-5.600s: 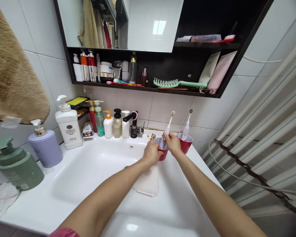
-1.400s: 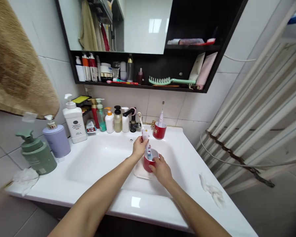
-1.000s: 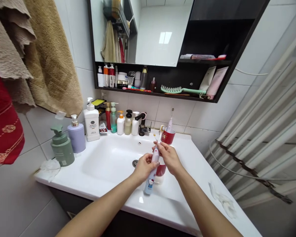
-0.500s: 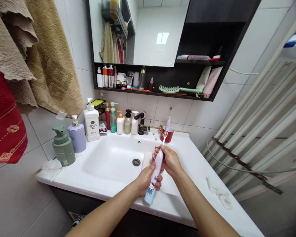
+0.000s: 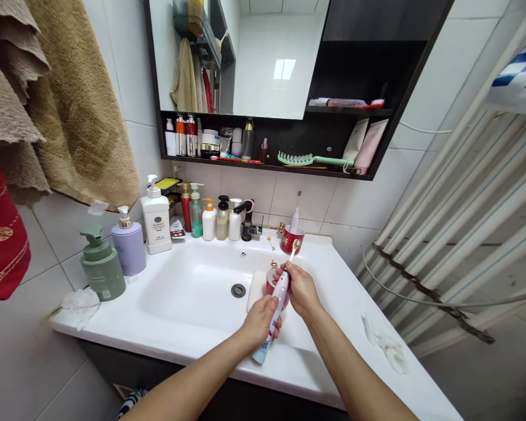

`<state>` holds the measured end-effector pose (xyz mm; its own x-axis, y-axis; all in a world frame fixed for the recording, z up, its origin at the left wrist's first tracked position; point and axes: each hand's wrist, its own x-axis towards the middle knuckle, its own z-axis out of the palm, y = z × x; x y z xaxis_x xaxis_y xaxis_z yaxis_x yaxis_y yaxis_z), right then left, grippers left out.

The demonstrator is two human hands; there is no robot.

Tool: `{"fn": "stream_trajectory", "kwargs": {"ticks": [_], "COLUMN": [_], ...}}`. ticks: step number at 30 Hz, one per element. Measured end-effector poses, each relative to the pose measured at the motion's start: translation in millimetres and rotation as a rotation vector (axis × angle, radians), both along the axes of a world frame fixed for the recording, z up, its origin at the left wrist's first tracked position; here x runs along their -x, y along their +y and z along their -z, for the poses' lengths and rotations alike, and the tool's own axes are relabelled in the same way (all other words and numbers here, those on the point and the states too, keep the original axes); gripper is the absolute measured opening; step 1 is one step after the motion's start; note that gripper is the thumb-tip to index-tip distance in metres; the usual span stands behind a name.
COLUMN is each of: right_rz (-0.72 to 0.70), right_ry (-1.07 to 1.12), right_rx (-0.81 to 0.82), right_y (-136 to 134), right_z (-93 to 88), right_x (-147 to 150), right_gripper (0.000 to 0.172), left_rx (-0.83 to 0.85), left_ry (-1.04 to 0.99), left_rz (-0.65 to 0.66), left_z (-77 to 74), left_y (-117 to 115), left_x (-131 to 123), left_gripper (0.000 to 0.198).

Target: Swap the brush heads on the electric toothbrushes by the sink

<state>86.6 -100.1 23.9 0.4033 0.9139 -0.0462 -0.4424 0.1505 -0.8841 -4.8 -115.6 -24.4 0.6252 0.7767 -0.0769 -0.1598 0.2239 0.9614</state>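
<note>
Over the sink (image 5: pixel 179 301) I hold a pale pink and light blue electric toothbrush (image 5: pixel 280 289), tilted, with its bristles up and a cartoon figure low on the handle. My left hand (image 5: pixel 258 320) is wrapped round the handle. The fingers of my right hand (image 5: pixel 303 289) are closed at the top of it, where the white brush head (image 5: pixel 294 248) joins. Partly hidden behind my hands, a red cup (image 5: pixel 269 283) stands in the sink by a whitish block-like thing (image 5: pixel 256 290). Another red cup (image 5: pixel 286 244) on the back rim holds a second electric toothbrush (image 5: pixel 295 218).
A black faucet (image 5: pixel 246 225) rises behind the basin, with several pump bottles (image 5: pixel 209 221) to its left. Crumpled tissue (image 5: pixel 388 345) lies on the right counter. Above hangs a mirror cabinet (image 5: pixel 263 162) with toiletries; towels (image 5: pixel 92 105) hang left, white pipes (image 5: pixel 438 234) stand right.
The view has shifted slightly. The toothbrush has turned a little about its length, so the cartoon figure faces more sideways. Both hands keep their hold.
</note>
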Motion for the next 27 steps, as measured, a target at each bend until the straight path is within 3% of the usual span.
{"fn": "stream_trajectory", "kwargs": {"ticks": [3,5,10,14,20,27], "right_rz": [0.17,0.252,0.192,0.221,0.226,0.201], "right_ry": [-0.072,-0.242,-0.747,-0.925,-1.219,-1.372], "right_rx": [0.003,0.032,0.246,0.357,0.489,0.568], "right_y": [7,14,46,94,170,201], "right_z": [-1.9,-3.0,5.3,20.5,38.7,41.4], "right_x": [-17,-32,-59,-65,-62,-64], "right_gripper": [0.013,0.014,0.015,0.013,0.009,0.019], "left_rx": [0.039,0.114,0.293,0.341,0.378,0.451], "left_ry": [0.011,-0.024,-0.174,-0.19,-0.15,-0.161], "left_rz": [0.066,0.074,-0.034,-0.019,-0.027,0.016], "left_z": [3.6,3.1,-5.4,-5.0,0.9,1.0], "left_y": [1,4,30,50,58,61], "left_x": [0,2,8,8,0,-1], "left_gripper": [0.041,0.042,0.042,0.04,0.043,0.043]}}
